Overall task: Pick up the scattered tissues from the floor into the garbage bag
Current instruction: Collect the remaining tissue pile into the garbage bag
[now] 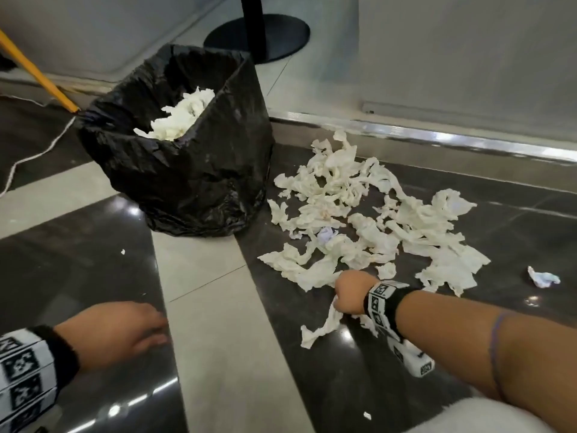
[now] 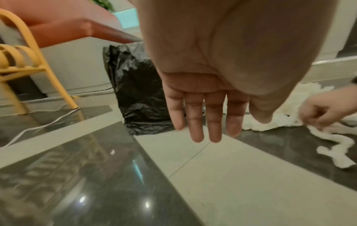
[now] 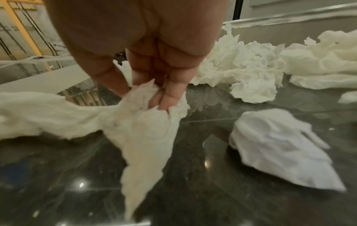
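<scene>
A black garbage bag stands open on the floor with white tissues inside. Right of it lies a wide scatter of torn white tissues. My right hand grips a long tissue strip at the near edge of the scatter; in the right wrist view the fingers pinch the strip, which hangs to the dark floor. My left hand hovers over the floor in front of the bag, fingers straight and holding nothing. The bag shows behind it.
A crumpled bluish-white paper ball lies apart at the far right, another inside the scatter. A yellow chair leg and a white cord are left of the bag. A black stand base sits behind it. A metal threshold borders the scatter.
</scene>
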`<state>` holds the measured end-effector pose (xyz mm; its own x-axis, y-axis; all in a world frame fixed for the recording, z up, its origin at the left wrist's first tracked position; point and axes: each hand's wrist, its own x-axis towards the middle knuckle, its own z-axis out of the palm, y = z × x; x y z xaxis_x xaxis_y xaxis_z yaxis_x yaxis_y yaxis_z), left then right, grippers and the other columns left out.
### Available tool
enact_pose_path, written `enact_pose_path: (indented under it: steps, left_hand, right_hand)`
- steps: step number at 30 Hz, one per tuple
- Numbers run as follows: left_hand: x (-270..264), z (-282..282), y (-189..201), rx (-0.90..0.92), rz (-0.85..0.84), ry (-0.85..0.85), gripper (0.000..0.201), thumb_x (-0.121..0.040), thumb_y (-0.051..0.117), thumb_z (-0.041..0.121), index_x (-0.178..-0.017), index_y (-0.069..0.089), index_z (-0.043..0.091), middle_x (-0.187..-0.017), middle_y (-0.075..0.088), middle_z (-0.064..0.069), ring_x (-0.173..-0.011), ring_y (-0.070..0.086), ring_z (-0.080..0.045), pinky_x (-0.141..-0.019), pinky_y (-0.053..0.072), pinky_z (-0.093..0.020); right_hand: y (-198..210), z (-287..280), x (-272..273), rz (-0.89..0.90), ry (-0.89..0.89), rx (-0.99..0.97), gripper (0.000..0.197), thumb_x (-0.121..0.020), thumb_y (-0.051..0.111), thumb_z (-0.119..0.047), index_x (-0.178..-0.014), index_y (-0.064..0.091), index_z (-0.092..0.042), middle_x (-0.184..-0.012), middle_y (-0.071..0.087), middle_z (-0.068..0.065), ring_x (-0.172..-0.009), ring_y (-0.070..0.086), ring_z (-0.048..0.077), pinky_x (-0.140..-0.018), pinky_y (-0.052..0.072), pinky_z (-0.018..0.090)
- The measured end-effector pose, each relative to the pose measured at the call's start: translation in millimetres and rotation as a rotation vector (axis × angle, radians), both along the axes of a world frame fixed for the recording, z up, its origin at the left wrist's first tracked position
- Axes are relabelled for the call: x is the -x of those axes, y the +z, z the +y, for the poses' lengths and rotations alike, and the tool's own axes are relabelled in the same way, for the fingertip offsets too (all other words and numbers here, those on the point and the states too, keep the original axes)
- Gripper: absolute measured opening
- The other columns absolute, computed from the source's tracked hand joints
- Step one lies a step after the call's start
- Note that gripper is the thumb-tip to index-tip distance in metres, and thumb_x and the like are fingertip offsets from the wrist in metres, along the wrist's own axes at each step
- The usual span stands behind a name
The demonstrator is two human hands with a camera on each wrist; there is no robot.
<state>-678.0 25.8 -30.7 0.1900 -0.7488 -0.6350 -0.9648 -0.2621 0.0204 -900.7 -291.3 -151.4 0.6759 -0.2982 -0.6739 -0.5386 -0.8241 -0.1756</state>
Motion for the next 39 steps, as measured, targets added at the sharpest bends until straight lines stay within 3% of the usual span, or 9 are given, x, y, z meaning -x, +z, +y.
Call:
enact_pose_path:
  steps: [3,7,12,18,21,25,31,35,39]
  left_hand:
    - [3.1,-4.6,-16.6,-0.061,-0.045,-0.002,0.074,-0.07,0.007,0.078,-0.103,0.053,0.032,-0.094,0.051,0.018,-0.097,0.057,-0.002,-0.085,0.045,-0.019]
    - [19.2,-39.3,-30.3,-0.03,-0.05,0.009,0.03,-0.093,0.038,0.053,-0.102,0.055,0.031,-0.104,0.055,0.013,-0.097,0.056,-0.009,-0.088,0.047,-0.03]
    - [27.7,-118.0,-59.9,0.242,-0.01,-0.24,0.016,-0.091,0.05,0.031,-0.104,0.057,0.025,-0.127,0.052,0.004,-0.107,0.055,-0.023,-0.085,0.048,-0.035]
    - [69.2,-196.0,-109.1,0.129,0.027,-0.403,0.064,-0.092,0.047,0.009,-0.141,0.024,0.044,-0.16,-0.003,-0.007,-0.141,0.014,-0.038,-0.113,0.027,-0.049]
    - [80.1,-214.7,-121.9,0.052,0.02,-0.42,0.057,-0.093,0.04,0.005,-0.143,0.028,0.029,-0.153,0.022,-0.013,-0.138,0.027,-0.037,-0.11,0.033,-0.047]
    - [75.5,-219.7,-112.7,0.129,0.063,-0.375,0.019,-0.091,0.038,0.001,-0.094,0.055,0.009,-0.097,0.057,-0.012,-0.1,0.059,-0.031,-0.078,0.041,-0.033]
    - [48.3,-189.5,-79.9,0.382,0.23,0.042,0.038,-0.087,0.06,0.044,-0.066,0.038,0.02,-0.072,0.043,0.005,-0.074,0.045,-0.018,-0.06,0.031,-0.028]
    - [26.5,-151.2,-70.7,0.459,0.154,0.12,0.042,-0.093,0.055,0.029,-0.059,0.031,0.019,-0.072,0.042,0.0,-0.073,0.046,-0.02,-0.065,0.031,-0.028]
    - [15.0,-114.3,-63.1,0.396,0.124,0.231,0.018,-0.09,0.048,0.009,-0.072,0.047,0.011,-0.085,0.057,-0.012,-0.076,0.052,-0.027,-0.065,0.035,-0.03]
  right_hand:
    - [2.9,0.6,4.2,-0.076,-0.025,-0.034,0.037,-0.079,0.063,-0.046,-0.064,0.054,-0.012,-0.061,0.046,-0.001,-0.06,0.047,0.016,-0.049,0.032,0.024]
    - [11.5,0.2,19.7,-0.227,-0.283,-0.147,0.033,-0.072,0.065,-0.008,-0.061,0.037,-0.021,-0.066,0.042,-0.005,-0.071,0.047,0.02,-0.05,0.03,0.023]
    - [31.1,-7.4,44.8,-0.339,-0.762,-0.467,0.022,-0.077,0.051,0.002,-0.075,0.055,-0.019,-0.077,0.058,0.011,-0.051,0.041,0.017,-0.042,0.031,0.022]
    - [45.0,-8.5,100.5,-0.397,-1.138,-0.659,0.031,-0.08,0.039,0.012,-0.072,0.058,-0.012,-0.062,0.053,0.008,-0.049,0.048,0.022,-0.042,0.036,0.023]
    - [52.7,-10.0,117.1,-0.457,-1.272,-0.661,0.026,-0.08,0.041,0.01,-0.069,0.056,-0.009,-0.06,0.053,0.0,-0.049,0.051,0.009,-0.039,0.04,0.016]
    - [59.3,-11.7,112.6,-0.494,-1.365,-0.654,0.018,-0.08,0.055,-0.008,-0.065,0.063,-0.013,-0.072,0.056,0.002,-0.066,0.051,0.017,-0.058,0.043,0.028]
    - [63.8,-20.8,57.8,-0.414,-1.032,-0.425,0.029,-0.073,0.078,-0.027,-0.067,0.053,-0.014,-0.066,0.051,-0.003,-0.066,0.046,0.015,-0.065,0.037,0.029]
    - [52.6,-12.4,7.4,-0.445,-0.858,-0.391,0.017,-0.075,0.074,-0.01,-0.084,0.063,-0.018,-0.096,0.06,0.003,-0.083,0.054,0.017,-0.075,0.043,0.029]
    - [34.0,12.1,-30.9,-0.307,-0.124,-0.165,0.042,-0.087,0.058,-0.008,-0.125,0.055,-0.027,-0.13,0.05,0.002,-0.112,0.055,0.021,-0.093,0.045,0.031]
